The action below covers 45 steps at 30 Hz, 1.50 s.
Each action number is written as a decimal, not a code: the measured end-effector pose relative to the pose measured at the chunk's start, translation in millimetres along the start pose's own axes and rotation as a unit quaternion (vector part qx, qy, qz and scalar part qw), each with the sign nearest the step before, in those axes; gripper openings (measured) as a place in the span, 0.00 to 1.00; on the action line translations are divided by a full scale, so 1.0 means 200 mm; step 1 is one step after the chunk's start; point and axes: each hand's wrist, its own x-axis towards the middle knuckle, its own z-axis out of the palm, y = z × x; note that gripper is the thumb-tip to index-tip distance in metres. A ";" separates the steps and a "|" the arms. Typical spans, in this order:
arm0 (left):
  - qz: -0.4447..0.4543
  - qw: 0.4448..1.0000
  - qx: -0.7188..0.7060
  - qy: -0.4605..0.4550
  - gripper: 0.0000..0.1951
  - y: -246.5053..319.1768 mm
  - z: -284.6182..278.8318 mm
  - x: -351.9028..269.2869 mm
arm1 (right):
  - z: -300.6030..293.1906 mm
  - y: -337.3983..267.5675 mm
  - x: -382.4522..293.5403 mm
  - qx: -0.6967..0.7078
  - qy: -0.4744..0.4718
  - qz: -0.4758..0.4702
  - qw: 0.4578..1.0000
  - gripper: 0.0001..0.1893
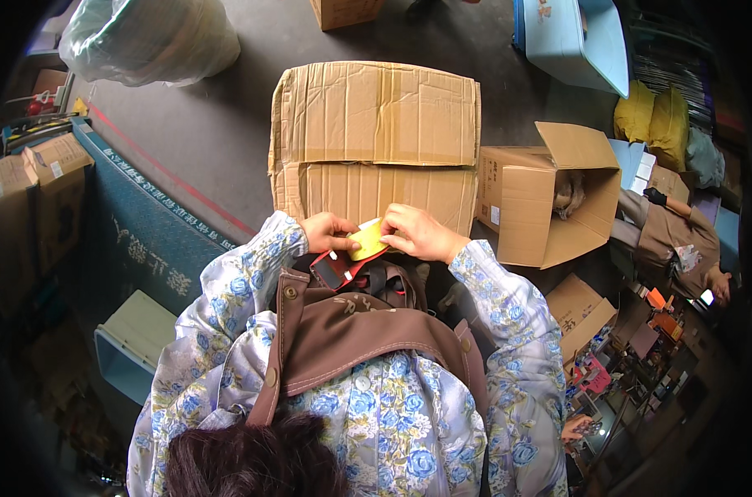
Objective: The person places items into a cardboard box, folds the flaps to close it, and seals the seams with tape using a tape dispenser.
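Observation:
A yellow tape roll sits on a red tape dispenser close to my apron. Its left side is pinched by my left hand, thumb towards the roll. On the roll's right edge lie the bent fingers of my right hand. A large cardboard box stands just beyond my hands, its upper face creased, with a seam running across it and brownish tape down the middle.
An open cardboard box adjoins on the right, with a co-worker farther right. Light blue bins stand at upper right and lower left. A plastic-bagged container is at upper left, above a blue metal platform.

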 end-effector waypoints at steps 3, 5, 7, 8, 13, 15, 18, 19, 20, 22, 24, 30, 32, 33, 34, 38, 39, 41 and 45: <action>-0.017 1.000 0.021 0.001 0.18 0.00 -0.01 0.00 | 0.06 0.01 -0.04 -0.030 -0.013 -0.002 0.999 0.08; -0.019 1.000 0.025 0.005 0.17 -0.02 -0.01 0.00 | 0.13 0.00 -0.08 -0.019 -0.001 -0.016 1.000 0.08; -0.015 1.000 0.017 0.015 0.17 -0.03 -0.01 -0.02 | 0.14 -0.02 -0.10 0.056 0.015 0.060 0.997 0.08; -0.016 1.000 0.001 0.016 0.17 -0.03 -0.01 -0.03 | 0.12 -0.03 -0.10 0.060 0.054 0.082 0.993 0.08; -0.026 0.999 -0.032 0.005 0.17 0.00 0.00 -0.03 | 0.10 -0.04 -0.08 0.074 0.109 0.045 0.990 0.12; -0.027 0.999 -0.043 0.001 0.18 -0.01 0.00 -0.03 | 0.09 -0.04 -0.07 0.025 0.095 0.023 0.995 0.14; -0.023 0.996 -0.089 -0.006 0.18 -0.03 0.01 -0.03 | 0.08 -0.02 -0.07 0.002 0.071 0.006 0.997 0.13; -0.021 0.994 -0.110 -0.008 0.18 -0.04 0.01 -0.02 | 0.07 -0.01 -0.07 -0.004 0.066 -0.001 0.998 0.13; -0.014 0.992 -0.124 -0.012 0.18 -0.07 0.02 -0.02 | 0.07 -0.01 -0.07 -0.009 0.060 -0.008 0.998 0.12; -0.001 0.988 -0.153 -0.017 0.17 -0.11 0.02 -0.01 | 0.06 -0.02 -0.06 -0.004 0.051 -0.006 0.999 0.12; -0.006 0.987 -0.159 -0.017 0.16 -0.11 0.02 -0.01 | 0.06 -0.01 -0.06 -0.012 0.033 -0.002 0.999 0.12; -0.005 0.990 -0.135 0.031 0.15 -0.03 0.03 -0.08 | 0.10 -0.05 -0.06 0.093 0.129 0.099 0.982 0.15; -0.053 0.980 -0.182 0.066 0.14 0.10 0.06 -0.14 | 0.14 -0.12 -0.04 0.127 0.228 0.145 0.954 0.17; -0.033 0.988 -0.117 0.098 0.14 0.12 0.07 -0.15 | 0.17 -0.14 -0.04 0.125 0.240 0.165 0.948 0.17; -0.013 0.990 -0.051 0.129 0.14 0.13 0.07 -0.16 | 0.20 -0.15 -0.03 0.123 0.252 0.184 0.942 0.18; 0.041 0.973 0.068 0.216 0.13 0.13 0.10 -0.18 | 0.26 -0.16 -0.02 0.140 0.292 0.203 0.924 0.17; 0.053 0.967 0.085 0.235 0.13 0.13 0.11 -0.18 | 0.26 -0.17 -0.01 0.149 0.302 0.204 0.919 0.16; 0.048 0.966 0.066 0.245 0.12 0.09 0.12 -0.18 | 0.29 -0.18 0.00 0.158 0.327 0.195 0.911 0.15; 0.062 0.964 0.091 0.242 0.11 0.14 0.11 -0.19 | 0.31 -0.20 0.00 0.167 0.352 0.186 0.902 0.13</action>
